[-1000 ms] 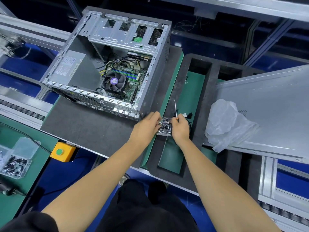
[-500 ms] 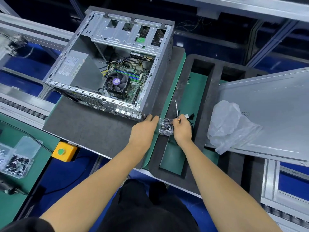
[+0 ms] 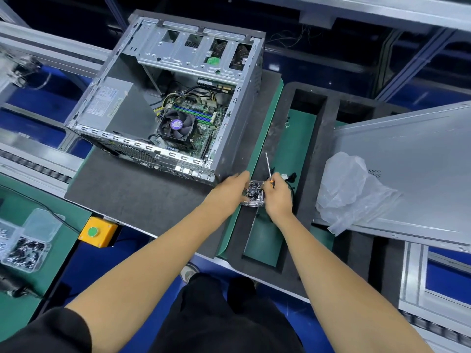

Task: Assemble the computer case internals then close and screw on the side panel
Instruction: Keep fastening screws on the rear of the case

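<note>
An open grey computer case (image 3: 239,128) lies on its side on a dark foam mat (image 3: 132,192), showing its motherboard and a black CPU fan (image 3: 175,126). Just right of the case's near corner, both hands hold a small clear box of screws (image 3: 253,194). My left hand (image 3: 226,192) grips its left side. My right hand (image 3: 277,194) touches its right side and holds a thin screwdriver (image 3: 269,168) with an orange handle, shaft pointing away. The grey side panel (image 3: 413,169) lies at the right.
A crumpled clear plastic bag (image 3: 349,189) sits on the side panel. A black foam tray (image 3: 305,103) with green compartments lies under the hands. A yellow box with a green button (image 3: 96,231) and a clear bin of screws (image 3: 25,253) are at the lower left.
The hands and the clear screw box have stayed almost in place beside the case corner. The view has shifted slightly.
</note>
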Motion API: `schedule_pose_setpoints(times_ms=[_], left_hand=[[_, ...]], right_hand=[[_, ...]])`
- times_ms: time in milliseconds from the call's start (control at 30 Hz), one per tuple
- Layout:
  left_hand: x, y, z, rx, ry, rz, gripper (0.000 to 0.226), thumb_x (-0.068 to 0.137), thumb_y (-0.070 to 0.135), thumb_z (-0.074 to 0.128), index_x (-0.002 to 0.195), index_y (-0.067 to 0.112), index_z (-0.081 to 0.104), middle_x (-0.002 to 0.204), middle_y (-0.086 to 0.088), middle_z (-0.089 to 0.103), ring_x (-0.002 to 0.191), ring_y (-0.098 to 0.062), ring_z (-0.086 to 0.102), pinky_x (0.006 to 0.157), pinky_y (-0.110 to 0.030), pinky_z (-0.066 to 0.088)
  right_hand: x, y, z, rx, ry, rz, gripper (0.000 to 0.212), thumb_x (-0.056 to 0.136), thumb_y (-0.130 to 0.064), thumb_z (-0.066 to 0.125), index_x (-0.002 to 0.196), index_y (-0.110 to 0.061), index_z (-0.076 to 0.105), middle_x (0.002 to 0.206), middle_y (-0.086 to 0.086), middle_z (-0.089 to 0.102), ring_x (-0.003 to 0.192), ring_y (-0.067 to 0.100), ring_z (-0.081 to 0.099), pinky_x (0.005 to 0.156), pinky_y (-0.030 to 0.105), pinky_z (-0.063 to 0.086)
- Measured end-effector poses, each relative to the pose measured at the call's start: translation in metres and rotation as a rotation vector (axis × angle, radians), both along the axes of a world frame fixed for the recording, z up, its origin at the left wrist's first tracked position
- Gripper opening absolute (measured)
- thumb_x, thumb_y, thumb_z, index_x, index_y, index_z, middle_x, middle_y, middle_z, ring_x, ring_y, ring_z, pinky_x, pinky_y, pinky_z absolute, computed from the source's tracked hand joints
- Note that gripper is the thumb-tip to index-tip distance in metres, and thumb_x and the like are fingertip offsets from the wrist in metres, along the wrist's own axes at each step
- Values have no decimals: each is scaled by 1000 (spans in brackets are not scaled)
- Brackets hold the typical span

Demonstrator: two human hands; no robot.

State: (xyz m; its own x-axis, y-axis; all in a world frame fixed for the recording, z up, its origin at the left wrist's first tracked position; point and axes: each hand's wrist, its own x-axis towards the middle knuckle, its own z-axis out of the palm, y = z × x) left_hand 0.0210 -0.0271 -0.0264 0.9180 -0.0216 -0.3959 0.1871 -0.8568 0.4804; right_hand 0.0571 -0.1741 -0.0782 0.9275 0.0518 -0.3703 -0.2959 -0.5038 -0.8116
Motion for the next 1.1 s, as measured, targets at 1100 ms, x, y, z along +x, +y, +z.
schedule_pose_setpoints(times_ms=[1100], left_hand=[[-2,3,-14,231,-144,-175,23,93,4,64,107,16,51,99,5,28,65,-19,44,59,-33,39]], right_hand=[[3,0,3,-456,-176,281,15,104,-20,43,92,-16,35,67,-3,46,68,29,50,51,35,28]])
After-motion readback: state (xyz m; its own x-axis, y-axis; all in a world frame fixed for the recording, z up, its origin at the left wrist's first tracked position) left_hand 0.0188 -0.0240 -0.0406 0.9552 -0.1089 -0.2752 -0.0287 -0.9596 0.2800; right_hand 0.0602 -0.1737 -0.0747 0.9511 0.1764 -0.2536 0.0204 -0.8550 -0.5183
